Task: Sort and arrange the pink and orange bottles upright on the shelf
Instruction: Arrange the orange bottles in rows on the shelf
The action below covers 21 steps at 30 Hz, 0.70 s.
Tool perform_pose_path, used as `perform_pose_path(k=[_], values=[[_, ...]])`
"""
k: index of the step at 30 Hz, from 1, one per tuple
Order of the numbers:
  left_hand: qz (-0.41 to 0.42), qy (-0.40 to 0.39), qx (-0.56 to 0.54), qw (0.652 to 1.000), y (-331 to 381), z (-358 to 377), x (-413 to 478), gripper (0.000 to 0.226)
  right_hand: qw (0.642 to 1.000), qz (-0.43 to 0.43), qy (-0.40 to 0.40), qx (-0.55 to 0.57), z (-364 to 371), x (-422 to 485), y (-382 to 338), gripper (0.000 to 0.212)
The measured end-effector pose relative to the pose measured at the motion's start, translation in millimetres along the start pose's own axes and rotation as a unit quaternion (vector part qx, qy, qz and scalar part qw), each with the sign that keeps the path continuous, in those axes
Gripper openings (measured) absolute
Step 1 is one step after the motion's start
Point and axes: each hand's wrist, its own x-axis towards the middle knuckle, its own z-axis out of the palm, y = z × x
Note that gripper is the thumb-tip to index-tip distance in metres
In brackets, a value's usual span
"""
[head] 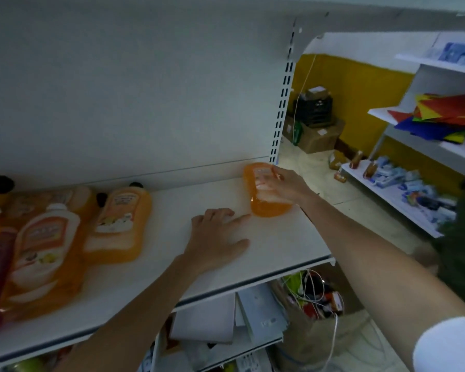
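While the right grip [277, 183] curls its fingers round an orange bottle [269, 208] at the right end of the shelf [293, 237], we judge the step in hand to be setting this bottle in place; whether it stands fully upright we cannot tell. The left grip [215, 232] lies flat and open on the shelf just left of the right grip, holding nothing. Further left of it, other orange bottles [118, 224] lie on their sides. Next move calls for seating the base flat, releasing, then fetching one of those.

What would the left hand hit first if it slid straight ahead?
Probably the orange bottle gripped by the right hand; the left hand points its forefinger at it, nearly touching.
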Motion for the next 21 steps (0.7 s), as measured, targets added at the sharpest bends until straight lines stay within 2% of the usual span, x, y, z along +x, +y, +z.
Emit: perform_pose_path(k=[3,5,6,8,9,11,13,15,17,19,21], values=[[-0.009,-0.003,-0.044,0.999,0.0,-2.8,-1.6,0.057,0.990,0.020,0.001,-0.137,-1.5,2.3,-5.9,0.063],[-0.013,0.005,-0.116,0.993,-1.4,-4.7,-6.5,0.049,0.976,0.026,-0.002,-0.214,1.5,0.9,-17.6,0.050],[-0.011,0.013,-0.155,0.988,-2.0,-7.9,-11.7,0.046,0.967,0.020,0.006,-0.254,3.5,-0.8,-24.7,0.043],[-0.003,0.053,-0.191,0.980,-7.3,-17.7,-25.6,0.040,0.942,-0.042,0.047,-0.330,12.5,-6.5,-41.0,0.045],[-0.002,0.086,-0.192,0.978,-13.2,-25.3,-33.4,0.037,0.937,-0.089,0.069,-0.332,20.6,-10.3,-50.4,0.048],[-0.011,0.180,-0.188,0.965,-26.4,-48.3,-54.9,0.028,0.953,-0.166,0.068,-0.245,43.2,-19.8,-77.9,0.050],[-0.020,0.285,-0.157,0.945,-45.2,-71.6,-79.9,0.021,0.964,-0.216,0.038,-0.147,72.6,-33.9,-115.3,0.048],[-0.047,0.349,-0.091,0.931,-68.1,-87.8,-107.2,0.019,0.963,-0.255,-0.011,-0.083,104.9,-51.9,-153.4,0.048],[-0.127,0.353,-0.062,0.925,-93.2,-97.5,-135.9,0.013,0.955,-0.281,-0.072,-0.062,136.0,-70.5,-186.5,0.053],[-0.214,0.327,-0.075,0.917,-112.3,-104.9,-164.2,0.038,0.941,-0.302,-0.131,-0.080,165.1,-87.7,-210.4,0.062],[-0.307,0.224,-0.086,0.921,-124.6,-105.8,-187.7,0.068,0.923,-0.322,-0.176,-0.119,192.7,-100.8,-221.6,0.068]])
